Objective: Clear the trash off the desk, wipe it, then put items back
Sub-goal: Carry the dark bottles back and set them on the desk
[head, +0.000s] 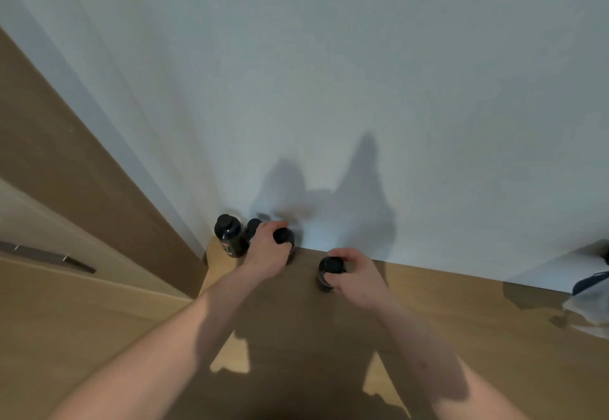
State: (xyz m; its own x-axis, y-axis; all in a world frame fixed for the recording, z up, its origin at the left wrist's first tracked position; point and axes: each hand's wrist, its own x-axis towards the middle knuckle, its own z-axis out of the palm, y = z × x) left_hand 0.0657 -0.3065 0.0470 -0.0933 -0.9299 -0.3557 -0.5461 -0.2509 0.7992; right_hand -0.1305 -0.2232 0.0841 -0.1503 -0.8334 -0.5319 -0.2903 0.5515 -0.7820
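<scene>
- My left hand (267, 251) is gripping a dark bottle (285, 237) by its top, at the desk's (461, 314) back-left corner by the wall.
- My right hand (357, 276) is curling round another dark bottle (330, 271) standing further right.
- Two more black bottles (228, 234) are standing beside the left one.

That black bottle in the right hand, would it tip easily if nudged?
Probably: the bottle looks tall and narrow, so it may tip. Its round body would likely roll once down. The right hand grips its cap, steadying it.
</scene>
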